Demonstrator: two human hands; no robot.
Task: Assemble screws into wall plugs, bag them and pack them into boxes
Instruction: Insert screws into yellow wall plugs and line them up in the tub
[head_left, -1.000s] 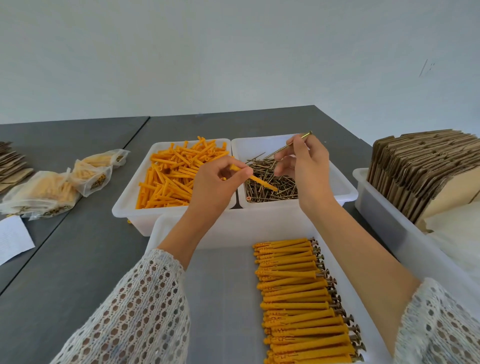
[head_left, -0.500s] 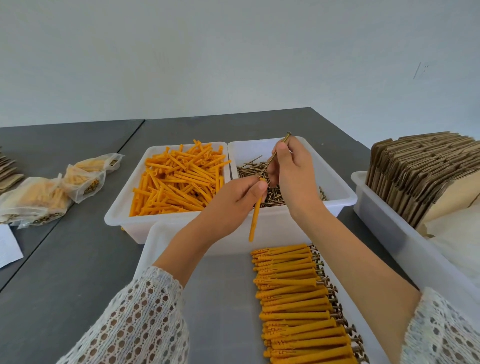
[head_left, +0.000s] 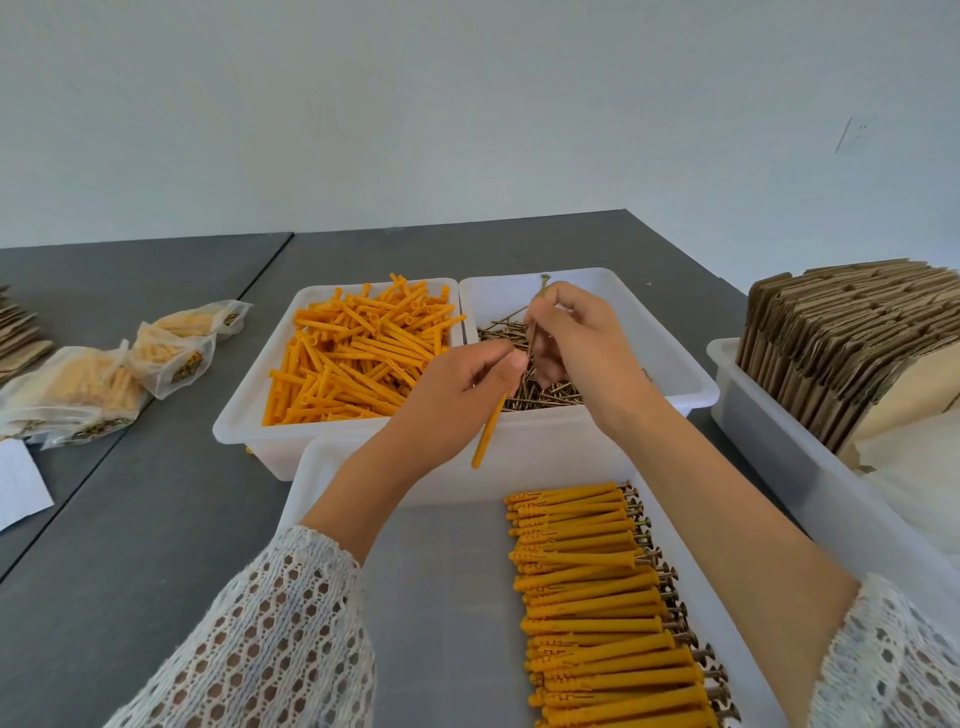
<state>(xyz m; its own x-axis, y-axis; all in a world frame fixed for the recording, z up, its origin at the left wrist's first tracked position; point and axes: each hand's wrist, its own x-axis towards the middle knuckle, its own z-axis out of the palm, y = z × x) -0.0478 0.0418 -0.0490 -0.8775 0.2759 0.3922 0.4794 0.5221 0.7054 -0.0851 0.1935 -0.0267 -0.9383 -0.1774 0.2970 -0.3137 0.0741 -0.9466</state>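
My left hand (head_left: 457, 395) pinches an orange wall plug (head_left: 487, 434) that hangs tip-down over the front of the bins. My right hand (head_left: 582, 338) pinches a brass screw (head_left: 536, 317) and holds it nearly upright, its tip at the plug's top end beside my left fingertips. Behind the hands, a white bin (head_left: 244, 415) holds loose orange plugs (head_left: 358, 353) and a second white bin (head_left: 675, 374) holds loose screws (head_left: 545, 397). In the near white tray (head_left: 332, 467) lies a row of assembled plugs with screws (head_left: 592, 597).
Filled clear bags (head_left: 93, 384) lie on the grey table (head_left: 130, 519) at the left, with a white paper (head_left: 15, 483) near them. A white crate (head_left: 769, 441) at the right holds flat cardboard boxes (head_left: 852, 338). More flat cardboard (head_left: 15, 332) shows at the far left edge.
My left hand turned the plug from lying across the screw bin to hanging tip-down. My right hand brought the screw from a slant to nearly upright, down to the plug's top.
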